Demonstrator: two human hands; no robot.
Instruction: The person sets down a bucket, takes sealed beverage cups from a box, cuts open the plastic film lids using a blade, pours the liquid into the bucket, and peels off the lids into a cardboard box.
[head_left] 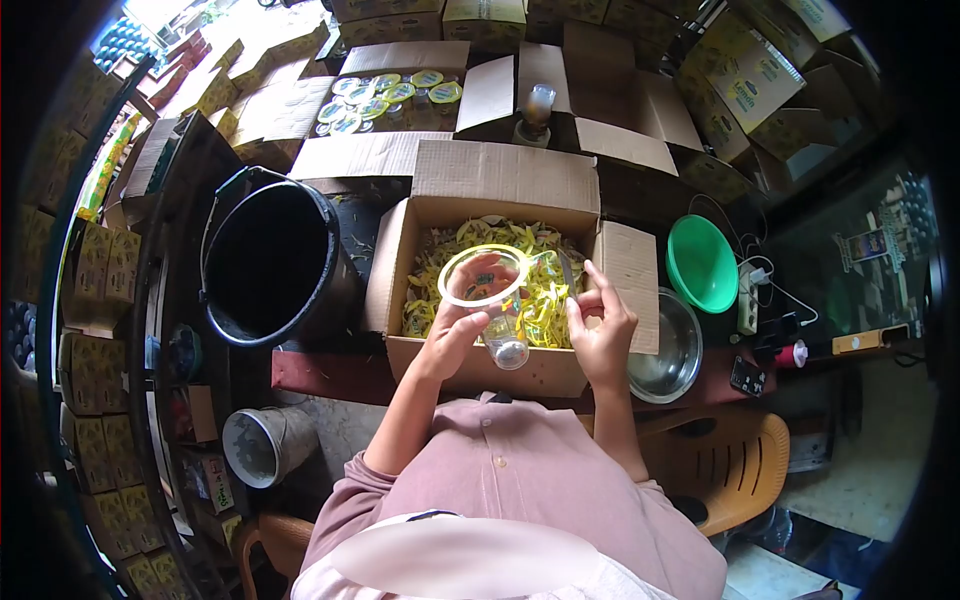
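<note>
Clear cup (508, 330) in left hand (453, 337) over carton's near edge (552, 354), right hand (603, 335) apart

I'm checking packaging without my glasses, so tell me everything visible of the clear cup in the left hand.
The clear cup looks like plastic: see-through walls, a yellow ring around its wide round top, and a narrower base. It tilts, top facing the camera, base lower in view, over the open cardboard box of yellow strips. The left hand, partly visible through it, holds it. Whether a clear lid closes it is unclear.
</note>
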